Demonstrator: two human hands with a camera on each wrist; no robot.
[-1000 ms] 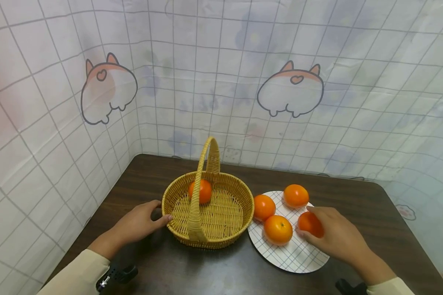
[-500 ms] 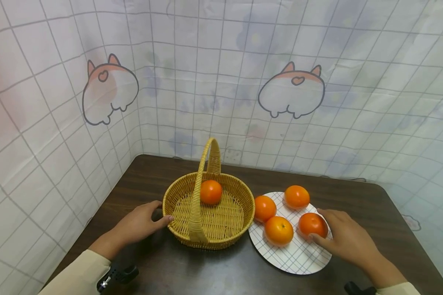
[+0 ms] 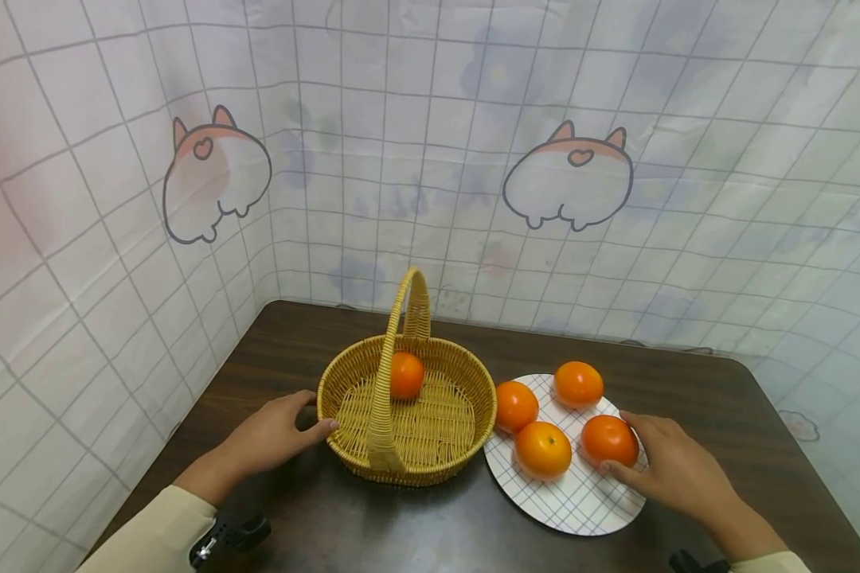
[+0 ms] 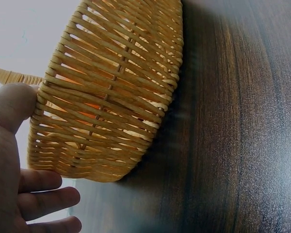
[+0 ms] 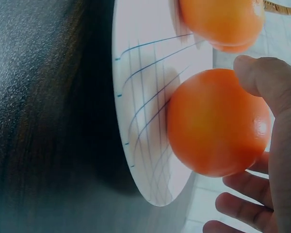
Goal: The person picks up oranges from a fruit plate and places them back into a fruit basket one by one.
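A wicker basket [image 3: 430, 469] stands upright with one persimmon-like orange fruit [image 3: 407, 376] inside, behind its handle. At the basket's left rim is my left hand [image 3: 268, 434], thumb over the edge; the left wrist view shows its other visible fingers loose beside the wicker [image 4: 102, 97]. My right hand [image 3: 684, 469] lies around the right side of a fruit [image 3: 607, 441] on the checked plate [image 3: 576, 509], thumb and fingers spread. In the right wrist view the thumb tip overlaps this fruit [image 5: 216, 124], the fingers are behind it, and the palm stands apart.
Three other orange fruits lie on the plate: one at the back [image 3: 578, 385], one by the basket [image 3: 516, 407] and one nearer the front [image 3: 543, 450]. Patterned cloth [image 3: 459, 159] hangs behind and left of the dark table [image 3: 430, 533].
My right hand has drawn back to the right, uncovering more of the fruit beside it. The fruit in the basket has shifted right, then slightly back left. My left hand stays at the rim.
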